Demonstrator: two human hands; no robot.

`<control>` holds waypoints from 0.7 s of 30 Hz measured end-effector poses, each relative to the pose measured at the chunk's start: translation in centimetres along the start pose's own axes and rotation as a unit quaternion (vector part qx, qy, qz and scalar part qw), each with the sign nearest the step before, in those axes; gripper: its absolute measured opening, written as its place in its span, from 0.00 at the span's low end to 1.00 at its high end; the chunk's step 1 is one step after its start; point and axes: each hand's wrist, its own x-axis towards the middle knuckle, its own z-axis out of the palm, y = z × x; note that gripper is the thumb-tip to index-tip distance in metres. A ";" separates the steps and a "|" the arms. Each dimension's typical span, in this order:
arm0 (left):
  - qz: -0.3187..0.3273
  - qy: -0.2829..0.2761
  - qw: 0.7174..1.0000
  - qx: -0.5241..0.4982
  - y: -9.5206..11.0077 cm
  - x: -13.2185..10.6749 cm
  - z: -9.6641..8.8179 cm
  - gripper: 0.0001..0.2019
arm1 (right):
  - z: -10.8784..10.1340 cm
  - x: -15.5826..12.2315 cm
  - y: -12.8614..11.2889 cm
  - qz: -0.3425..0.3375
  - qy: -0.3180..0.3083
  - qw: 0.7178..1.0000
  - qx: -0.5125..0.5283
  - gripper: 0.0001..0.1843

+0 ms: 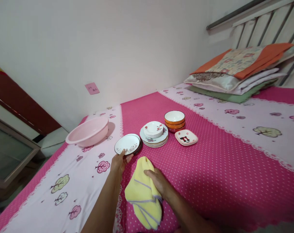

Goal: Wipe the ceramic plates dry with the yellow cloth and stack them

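My left hand [120, 160] grips the near rim of a white plate [127, 144] with a dark edge and small floral print, thumb on top and fingers beneath. That plate lies at the top of a small stack of dark-rimmed plates. In my right hand [158, 182] is a yellow cloth [143, 191] with purple stitched edges, hanging in folds over the pink bedspread. Just beyond the cloth stand white plates with red flowers [153, 128], piled on larger floral plates [156, 141].
Orange-sided bowls [175, 120] are stacked behind square cat-print dishes [186, 137] on the right. A pink basin [88, 132] sits at the left by the wall. Folded bedding and cushions [234, 71] lie at the far right, near a slatted headboard [265, 27].
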 end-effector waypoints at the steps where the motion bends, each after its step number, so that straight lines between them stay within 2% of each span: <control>1: -0.017 -0.005 1.000 0.017 0.1 0.0 -0.2 0.06 | 0.0 0.0 0.0 -0.001 -0.001 1.000 0.001 0.19; 5: -0.077 -0.032 0.993 0.083 0.8 -0.2 -0.8 0.07 | -0.1 0.2 0.1 -0.003 -0.004 1.000 0.007 0.18; 9: -0.095 -0.047 0.985 0.139 1.2 -0.4 -1.0 0.06 | -0.2 0.3 0.2 -0.003 -0.007 1.000 0.008 0.17; 13: -0.069 -0.035 0.984 0.164 1.0 -0.1 -0.8 0.10 | -0.4 0.3 0.5 -0.005 -0.009 1.000 0.011 0.18; 17: -0.019 -0.012 0.986 0.165 0.5 0.2 -0.9 0.09 | -0.8 0.5 0.7 0.005 -0.010 1.000 0.017 0.19; 21: 0.008 -0.049 0.986 0.162 -0.3 -2.4 -2.3 0.16 | -1.0 0.5 0.0 0.020 0.008 0.998 0.052 0.23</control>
